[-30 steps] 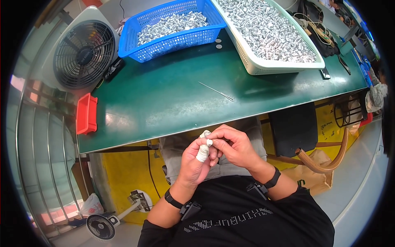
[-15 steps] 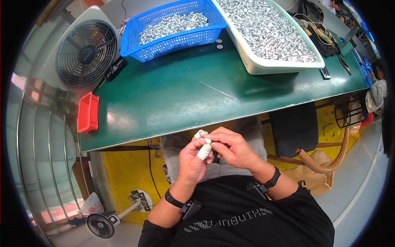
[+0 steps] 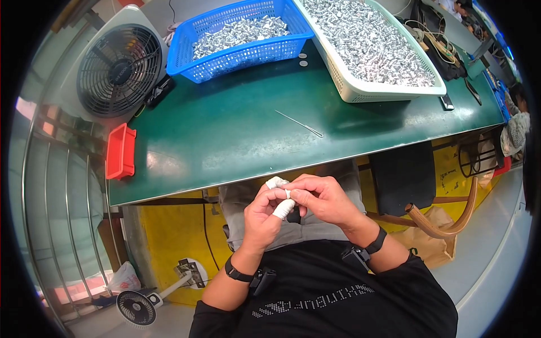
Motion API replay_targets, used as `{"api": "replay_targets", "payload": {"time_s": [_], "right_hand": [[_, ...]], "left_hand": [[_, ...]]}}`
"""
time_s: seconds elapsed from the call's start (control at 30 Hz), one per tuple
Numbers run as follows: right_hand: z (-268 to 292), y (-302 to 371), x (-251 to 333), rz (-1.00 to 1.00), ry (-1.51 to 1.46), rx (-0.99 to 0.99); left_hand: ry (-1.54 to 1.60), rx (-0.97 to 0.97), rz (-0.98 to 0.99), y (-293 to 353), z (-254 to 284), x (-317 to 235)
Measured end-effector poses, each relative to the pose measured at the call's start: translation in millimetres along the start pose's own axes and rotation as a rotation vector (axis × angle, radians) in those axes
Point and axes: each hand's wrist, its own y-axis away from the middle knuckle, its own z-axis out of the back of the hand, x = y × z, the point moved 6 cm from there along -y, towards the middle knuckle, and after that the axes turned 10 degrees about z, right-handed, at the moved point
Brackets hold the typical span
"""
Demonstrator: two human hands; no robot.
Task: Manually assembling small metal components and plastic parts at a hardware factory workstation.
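Observation:
Both hands meet in front of my lap, just below the table's near edge. My left hand (image 3: 264,217) has its fingers apart and slightly bent, holding nothing I can see. White ribbed finger cots cover its thumb (image 3: 284,209) and one fingertip (image 3: 275,182). My right hand (image 3: 322,198) is closed in a pinch at a smaller white finger cot (image 3: 288,194) on another left finger. The right fingertips hide part of that cot. On the green table (image 3: 214,135) beyond my hands lies a thin metal tool with a looped end (image 3: 304,125).
A blue basket (image 3: 242,59) and a pale green basket (image 3: 389,93) hold many small metal parts. Two round discs (image 3: 303,59) lie between them. At left stand a box fan (image 3: 118,70) and a red tray (image 3: 121,152). A wooden chair arm (image 3: 445,228) curves at right.
My right fingers have shifted slightly over the small cot on the left finger, and it looks narrower now. The view has moved a little; the table's things stay put.

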Motion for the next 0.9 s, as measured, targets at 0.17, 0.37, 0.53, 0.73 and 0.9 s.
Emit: {"api": "replay_targets", "payload": {"time_s": [0.17,0.37,0.53,0.73,0.9], "right_hand": [[3,0,-3,0.014,-0.032,-0.07],[1,1,-2,0.033,0.046,-0.132],[1,3,5,0.058,0.084,-0.191],[2,0,1,0.048,0.096,-0.097],[4,1,-3,0.014,0.061,-0.086]], "left_hand": [[0.146,0.037,0.157,-1,3,11],[0.236,0.065,0.196,-3,1,18],[0.187,-0.03,0.187,-3,4,13],[0.074,-0.002,0.125,-4,3,2],[0.223,0.023,0.204,-3,2,8]]}}
